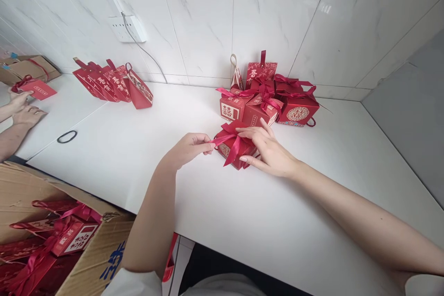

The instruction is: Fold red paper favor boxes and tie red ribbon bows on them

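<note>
A red gift box [243,147] with a round gold pattern on its side rests on the white table in front of me. A pinkish-red ribbon bow [233,148] is tied on its top. My left hand [194,145] pinches one ribbon end between thumb and fingers and holds it stretched out to the left. My right hand [265,150] lies over the box's right side, fingers spread across the bow and top, thumb at the near edge. Its palm covers part of the box.
Behind the box, several red gift boxes [262,108] stand grouped near the tiled wall. Several red bags [111,83] line up at left, near a black ring [67,137]. Another person's hands [26,108] hold a red box [38,89]. A cardboard carton [93,249] below holds more boxes.
</note>
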Available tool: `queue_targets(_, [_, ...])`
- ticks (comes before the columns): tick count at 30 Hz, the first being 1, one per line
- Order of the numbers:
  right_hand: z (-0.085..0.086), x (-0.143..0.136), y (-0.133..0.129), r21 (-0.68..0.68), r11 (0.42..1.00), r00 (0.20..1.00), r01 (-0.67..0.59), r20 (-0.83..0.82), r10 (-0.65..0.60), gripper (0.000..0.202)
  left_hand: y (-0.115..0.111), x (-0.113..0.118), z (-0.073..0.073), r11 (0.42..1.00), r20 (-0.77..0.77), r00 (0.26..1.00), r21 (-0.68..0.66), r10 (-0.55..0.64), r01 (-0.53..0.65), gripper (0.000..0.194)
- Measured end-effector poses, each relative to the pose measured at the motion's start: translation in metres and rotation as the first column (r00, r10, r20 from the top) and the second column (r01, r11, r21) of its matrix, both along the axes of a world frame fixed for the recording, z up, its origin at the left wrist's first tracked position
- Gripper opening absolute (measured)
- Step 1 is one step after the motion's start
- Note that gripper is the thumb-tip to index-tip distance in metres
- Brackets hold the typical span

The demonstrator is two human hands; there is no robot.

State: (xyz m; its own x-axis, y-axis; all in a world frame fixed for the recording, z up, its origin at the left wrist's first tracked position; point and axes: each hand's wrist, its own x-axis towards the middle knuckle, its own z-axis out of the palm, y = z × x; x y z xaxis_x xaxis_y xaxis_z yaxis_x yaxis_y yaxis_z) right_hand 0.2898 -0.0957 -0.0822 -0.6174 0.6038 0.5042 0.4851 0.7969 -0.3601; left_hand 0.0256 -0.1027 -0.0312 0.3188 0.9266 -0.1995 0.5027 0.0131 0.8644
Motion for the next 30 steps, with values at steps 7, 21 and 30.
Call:
queue_targets(7, [0.002, 0.001, -0.001, 0.035, 0.999, 0.999, 0.012, 0.048, -0.014, 0.039, -0.003, 0.006, 0.003, 0.998, -0.033, 0.999, 0.066, -0.001, 0.004, 0.037])
queue_targets(21, [0.0, 0.003, 0.002, 0.072, 0.997, 0.996, 0.011, 0.089, -0.018, 0.04, -0.003, 0.026, -0.014, 0.977, 0.02, 0.998, -0.202, -0.059, 0.062, 0.045])
queue_targets(30, [0.003, 0.002, 0.0, -0.052, 0.998, 0.999, 0.019, 0.03, -0.018, 0.074, -0.005, 0.026, -0.012, 0.958, 0.351, 0.934, -0.237, -0.072, 0.163, 0.025])
